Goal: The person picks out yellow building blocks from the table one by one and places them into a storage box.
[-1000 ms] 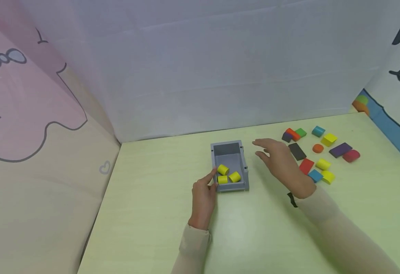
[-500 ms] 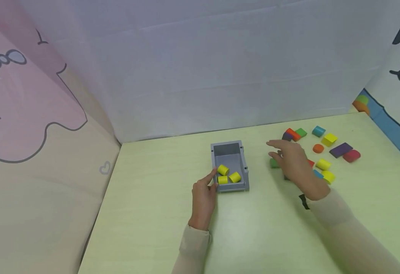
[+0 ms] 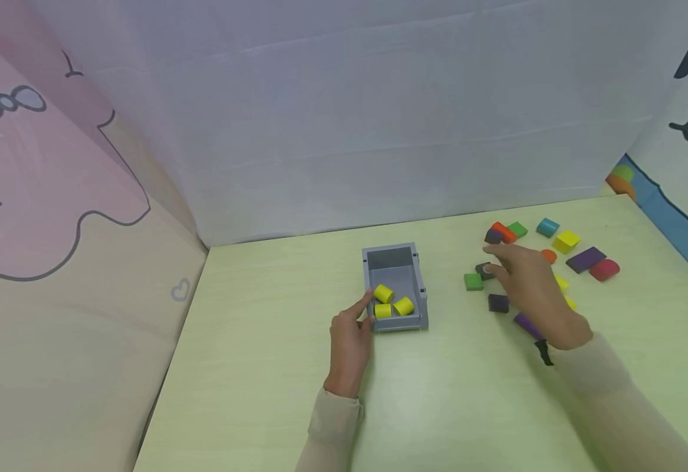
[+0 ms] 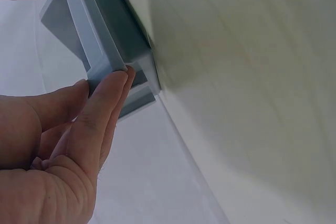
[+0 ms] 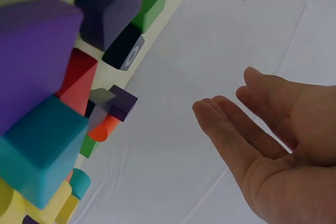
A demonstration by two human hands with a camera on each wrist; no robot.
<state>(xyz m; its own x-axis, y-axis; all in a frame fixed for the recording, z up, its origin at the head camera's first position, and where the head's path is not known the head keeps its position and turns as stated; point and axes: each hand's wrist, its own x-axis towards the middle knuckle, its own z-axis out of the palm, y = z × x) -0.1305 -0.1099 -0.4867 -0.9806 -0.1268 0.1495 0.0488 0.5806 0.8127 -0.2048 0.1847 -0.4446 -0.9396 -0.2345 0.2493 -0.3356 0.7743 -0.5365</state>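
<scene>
A small grey open-topped box (image 3: pixel 391 258) stands on the table, with yellow cylinder blocks (image 3: pixel 383 293) lying at its near end. My left hand (image 3: pixel 351 344) pinches the box's left rim; in the left wrist view, thumb and fingers (image 4: pixel 102 95) close on its edge. Over the scattered blocks on the right, my right hand (image 3: pixel 527 285) hovers with relaxed fingers and nothing between them. Close to its fingertips are a green block (image 3: pixel 473 282), a dark block (image 3: pixel 498 303) and a purple block (image 3: pixel 527 325). Parts of the pile are hidden under this hand.
Toward the back right lie a red-orange block (image 3: pixel 504 232), a teal cylinder (image 3: pixel 548 227), a yellow block (image 3: pixel 566 241), a long purple block (image 3: pixel 586 259) and a crimson block (image 3: pixel 605 269). A pale curtain (image 3: pixel 344 131) hangs behind the table.
My right hand has moved right, away from the box and over the blocks, uncovering the green and dark blocks. The left hand and the box have stayed put.
</scene>
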